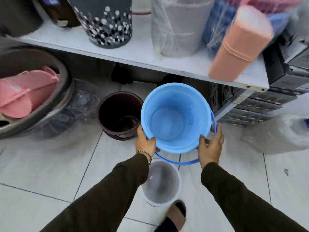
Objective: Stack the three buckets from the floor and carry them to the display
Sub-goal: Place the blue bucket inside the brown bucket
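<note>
Your two dark sleeves reach forward from the bottom of the view, and between them a translucent white bucket stands upright on the tiled floor, beside your sandalled foot. Just past it, your hands hold the blue bucket off the floor, mouth up. Your left hand is closed on the near left rim, thumb hooked inside. Your right hand cups the near right wall, fingers curled and thumb over the rim. Its blue handle hangs loose below the rim on your side.

To the left of it a dark brown bucket sits on the floor, tilted slightly, mouth up and empty. Judging by size, nest them by lowering one squarely into another: keep the rim level, centre it over the open mouth, and mind the dangling handle so it does not catch. Which one fits inside which I cannot tell.

Beyond them a white shelf carries bins and wrapped goods.
</note>
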Motion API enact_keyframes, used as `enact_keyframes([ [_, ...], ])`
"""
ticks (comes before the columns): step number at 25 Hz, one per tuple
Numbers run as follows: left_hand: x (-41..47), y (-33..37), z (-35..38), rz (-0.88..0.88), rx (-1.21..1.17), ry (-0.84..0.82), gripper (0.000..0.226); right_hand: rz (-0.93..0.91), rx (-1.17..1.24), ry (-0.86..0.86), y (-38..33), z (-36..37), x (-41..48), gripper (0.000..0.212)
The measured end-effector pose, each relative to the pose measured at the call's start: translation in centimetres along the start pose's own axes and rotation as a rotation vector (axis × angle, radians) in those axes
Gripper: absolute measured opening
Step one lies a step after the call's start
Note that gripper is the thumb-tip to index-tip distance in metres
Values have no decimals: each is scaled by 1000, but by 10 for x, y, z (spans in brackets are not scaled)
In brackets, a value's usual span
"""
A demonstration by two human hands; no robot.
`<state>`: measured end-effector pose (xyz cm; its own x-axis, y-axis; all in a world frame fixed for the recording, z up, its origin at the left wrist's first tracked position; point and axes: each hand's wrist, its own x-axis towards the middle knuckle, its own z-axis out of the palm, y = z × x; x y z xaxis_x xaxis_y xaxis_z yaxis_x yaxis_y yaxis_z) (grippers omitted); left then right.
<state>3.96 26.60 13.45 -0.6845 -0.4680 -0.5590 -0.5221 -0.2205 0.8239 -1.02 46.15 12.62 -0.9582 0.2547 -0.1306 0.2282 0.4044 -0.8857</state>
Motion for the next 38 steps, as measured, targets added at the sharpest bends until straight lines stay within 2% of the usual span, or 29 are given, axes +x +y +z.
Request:
enact_keyframes([
  [5,-21,38,-91,113,-107,142,70,-183,44,-49,-81,50,-37,75],
  [9,-4,47,-132,99,-153,230,70,-275,56,-164,-111,95,-31,77],
  [12,34,40,-147,20,-146,308,69,-204,10,-304,-111,143,-9,79],
  [18,121,-6,-157,-127,-110,452,67,-62,-117,-415,-63,223,22,83],
  [21,141,-24,-152,-200,14,472,66,46,-235,-507,-40,243,34,85],
  [24,148,-44,-143,-233,124,383,78,102,-268,-638,-22,247,39,97],
  [26,147,-57,-140,-290,167,319,84,125,-327,-715,-8,244,39,97],
  [29,132,-66,-138,-351,274,318,71,109,-415,-789,5,228,36,88],
  [30,126,-67,-138,-351,325,327,69,118,-446,-802,6,219,34,88],
  [34,100,-78,-137,-314,499,275,90,184,-503,-752,22,170,18,82],
  [38,59,-100,-123,-369,539,174,94,321,-588,-721,72,110,-20,77],
])
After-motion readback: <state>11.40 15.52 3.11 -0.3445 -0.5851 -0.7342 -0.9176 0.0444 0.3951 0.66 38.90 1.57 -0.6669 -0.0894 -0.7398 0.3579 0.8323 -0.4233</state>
